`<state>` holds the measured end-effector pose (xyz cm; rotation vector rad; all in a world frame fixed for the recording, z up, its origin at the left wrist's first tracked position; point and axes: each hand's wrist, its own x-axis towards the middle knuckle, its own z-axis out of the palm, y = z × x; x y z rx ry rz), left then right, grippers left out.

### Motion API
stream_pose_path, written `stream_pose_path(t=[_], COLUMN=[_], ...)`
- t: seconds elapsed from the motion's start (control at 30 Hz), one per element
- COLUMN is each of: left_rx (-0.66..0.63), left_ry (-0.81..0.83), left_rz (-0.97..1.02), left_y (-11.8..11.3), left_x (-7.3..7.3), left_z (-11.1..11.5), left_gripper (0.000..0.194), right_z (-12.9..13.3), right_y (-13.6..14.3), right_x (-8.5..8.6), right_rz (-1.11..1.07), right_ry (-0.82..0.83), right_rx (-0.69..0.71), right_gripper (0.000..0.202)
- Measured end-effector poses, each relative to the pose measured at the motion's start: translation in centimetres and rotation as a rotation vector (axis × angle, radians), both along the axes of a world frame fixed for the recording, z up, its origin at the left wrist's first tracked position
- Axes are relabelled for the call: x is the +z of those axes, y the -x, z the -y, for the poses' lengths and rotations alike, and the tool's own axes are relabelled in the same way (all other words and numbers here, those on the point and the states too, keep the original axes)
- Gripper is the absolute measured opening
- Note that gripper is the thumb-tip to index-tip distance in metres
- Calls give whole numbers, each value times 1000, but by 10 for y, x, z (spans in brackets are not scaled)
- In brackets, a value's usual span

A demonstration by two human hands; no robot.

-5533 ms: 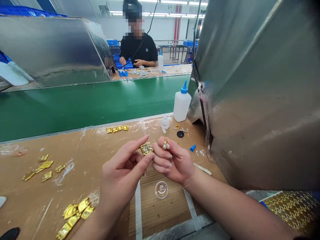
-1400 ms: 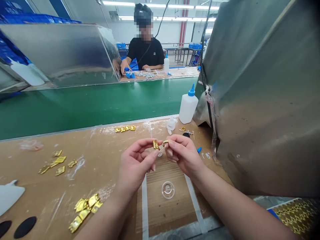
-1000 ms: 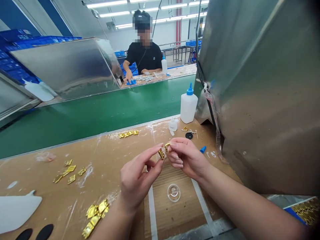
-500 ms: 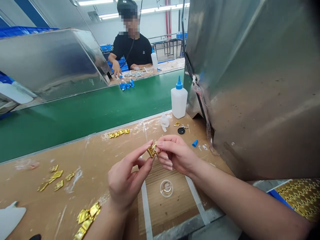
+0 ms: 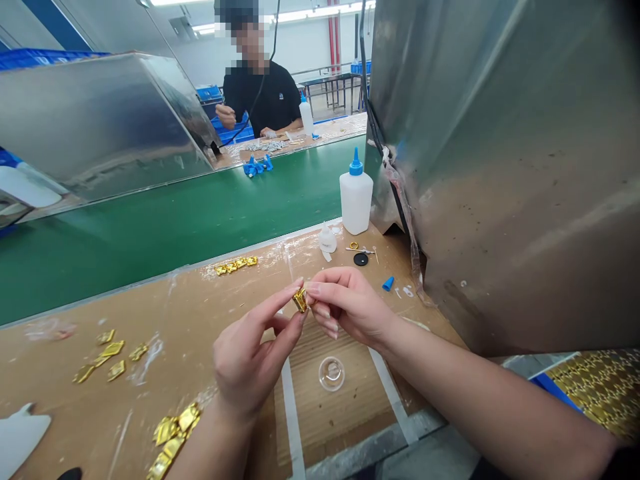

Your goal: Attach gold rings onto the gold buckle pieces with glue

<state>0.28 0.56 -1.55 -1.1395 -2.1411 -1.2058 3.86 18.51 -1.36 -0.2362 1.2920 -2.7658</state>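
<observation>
Between the thumb and fingers of my left hand is a small shiny gold metal piece, held up over the cardboard mat. My right hand pinches a small gold ring-shaped part against the right side of that piece; the fingertips cover most of it. Below both hands a small clear round cup stands on the mat. Loose gold pieces lie at the left, a larger pile sits by my left forearm, and a short row of them runs along the bench's far edge.
A white bottle with a blue cap stands behind my hands, near a white nozzle cap, a black disc and a blue cone. A metal housing walls the right. Beyond the green belt sits a co-worker.
The gold ring-shaped part has come closer to the piece in my left hand and is now mostly hidden. The co-worker's raised hand has lifted off the far bench.
</observation>
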Motion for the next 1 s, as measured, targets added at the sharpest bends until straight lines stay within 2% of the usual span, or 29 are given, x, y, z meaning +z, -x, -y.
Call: stream_pose_path(t=[0.37,0.77,1.0], left_rx=[10,-10,-22], left_ry=[21,58,67], left_rz=[-77,-177,-168], left_y=[2,8,9], left_x=[1,0,1], left_z=[2,5,5], left_gripper=[51,56,55], right_z=[-1,-3,-4], right_y=[1,2,3], right_x=[-1,-2,-4], right_rz=[-59,-43,-48], right_ry=[-84,-102,-89], right_rx=[-50,-14,28], right_gripper=[29,32,29])
